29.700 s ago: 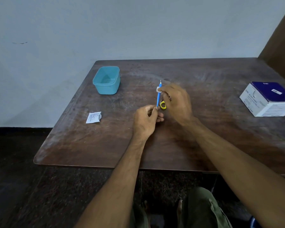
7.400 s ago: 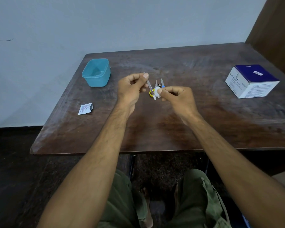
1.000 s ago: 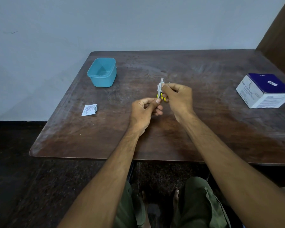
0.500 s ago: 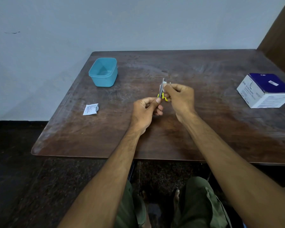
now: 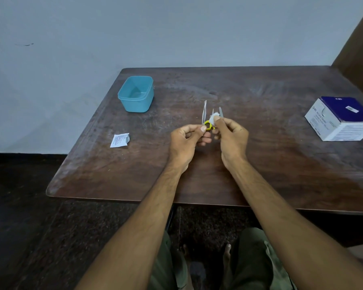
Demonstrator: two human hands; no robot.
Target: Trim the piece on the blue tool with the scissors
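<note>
**Two hands holding small metal tools and a white swab over the table**

The white swab (image 5: 213, 117) is sitting just above the right fingertips, and the right hand (image 5: 232, 139) is pinching it between thumb and forefinger. Thin metal blades (image 5: 220, 112) are standing up beside the swab, touching it. Just left of these fingers, the left hand (image 5: 186, 141) is pinching the tweezers (image 5: 204, 113) upright, with its other fingers curled in. A yellow ring (image 5: 208, 125) is showing between the two thumbs. Both hands are hovering above the brown table (image 5: 281, 164). Well apart to the left of the fingers, a white sachet (image 5: 120, 140) is lying flat, and a blue tub (image 5: 136, 94) is standing beyond it. Far right, a white and blue box (image 5: 342, 119) is resting.
</note>
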